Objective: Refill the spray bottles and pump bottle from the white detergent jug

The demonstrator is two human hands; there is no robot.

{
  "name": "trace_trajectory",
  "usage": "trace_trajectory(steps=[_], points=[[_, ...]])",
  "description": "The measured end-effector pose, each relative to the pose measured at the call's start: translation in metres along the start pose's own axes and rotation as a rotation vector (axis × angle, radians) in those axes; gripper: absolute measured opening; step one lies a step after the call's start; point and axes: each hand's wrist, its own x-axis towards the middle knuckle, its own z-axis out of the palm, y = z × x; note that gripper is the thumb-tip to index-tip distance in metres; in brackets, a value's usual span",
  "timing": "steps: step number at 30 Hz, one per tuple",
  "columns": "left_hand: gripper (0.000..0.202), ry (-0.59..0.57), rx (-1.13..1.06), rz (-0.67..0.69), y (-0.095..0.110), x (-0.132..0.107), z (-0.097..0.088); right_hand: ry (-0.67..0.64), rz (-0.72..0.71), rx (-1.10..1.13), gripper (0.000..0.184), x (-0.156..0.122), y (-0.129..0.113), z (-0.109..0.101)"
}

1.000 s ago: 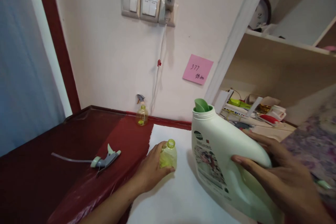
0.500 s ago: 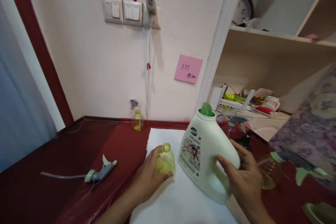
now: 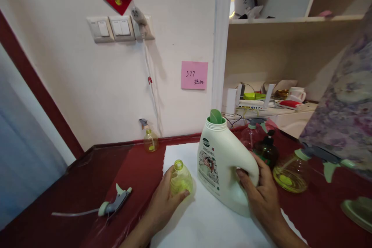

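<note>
Jug (image 3: 215,162), pale green, is resting in my R hand (image 3: 261,192), fingers gripping thru its handle. My L hand (image 3: 162,199) is gripping a small yellow btl (image 3: 181,180), its open neck facing up. White paper (image 3: 200,219) is lying under both hands. Loose spray head (image 3: 114,204) is lying left of my L hand; trigger-top spray btl (image 3: 292,174) is standing right of my R hand.
</note>
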Motion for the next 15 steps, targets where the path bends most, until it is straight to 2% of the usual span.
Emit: trace_trajectory(steps=[8,15], points=[[0.065,0.012,0.199,-0.021,0.027,0.0,-0.009,-0.05,0.0,0.002,0.069,-0.001,0.006,-0.003],[0.083,-0.069,0.246,-0.037,0.017,-0.007,-0.02,-0.091,0.005,-0.025,0.066,0.0,0.005,-0.006]])
